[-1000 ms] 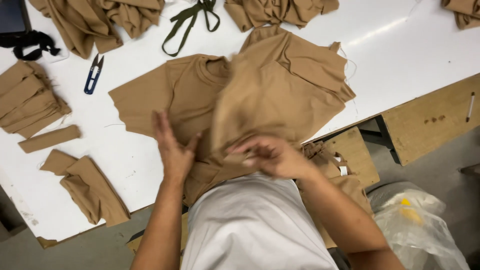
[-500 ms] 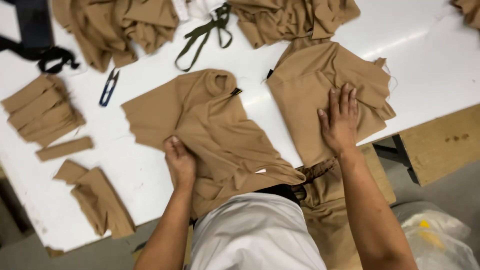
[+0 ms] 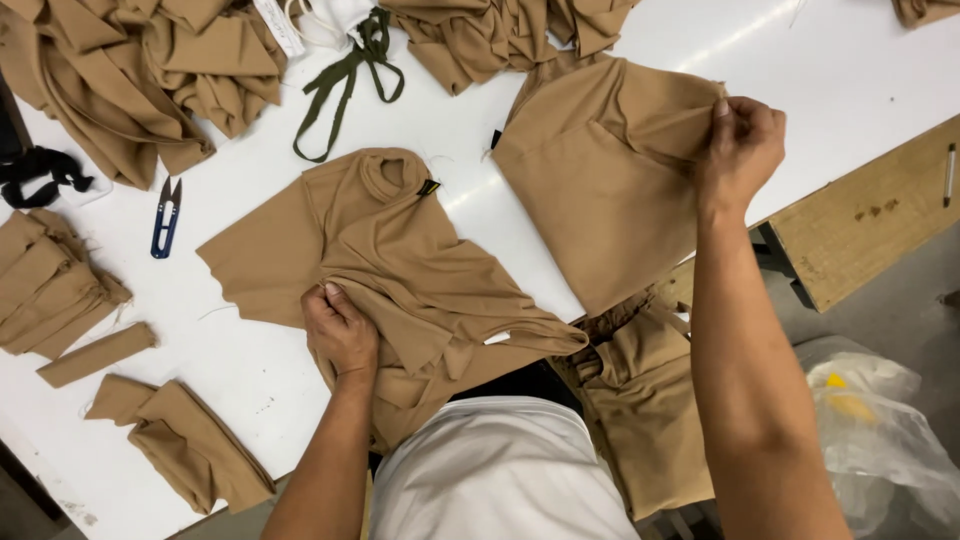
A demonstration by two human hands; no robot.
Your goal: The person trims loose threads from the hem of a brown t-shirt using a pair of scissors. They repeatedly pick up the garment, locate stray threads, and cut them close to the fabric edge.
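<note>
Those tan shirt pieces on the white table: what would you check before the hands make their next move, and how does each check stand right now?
1. Right hand has a grip on the tan piece: ok, fingers pinch its upper right corner.
2. Left hand steadies the tan shirt: ok, it presses on the bunched fabric.
3. The two garments lie apart: ok, white table shows between them.
4. Shirt lies flat: not ok, it is creased and folded over near the left hand.
5. Blue snips away from the hands: ok, they lie left of the shirt.
6. Green strap off the garments: ok, it lies above the shirt, not on it.
</note>
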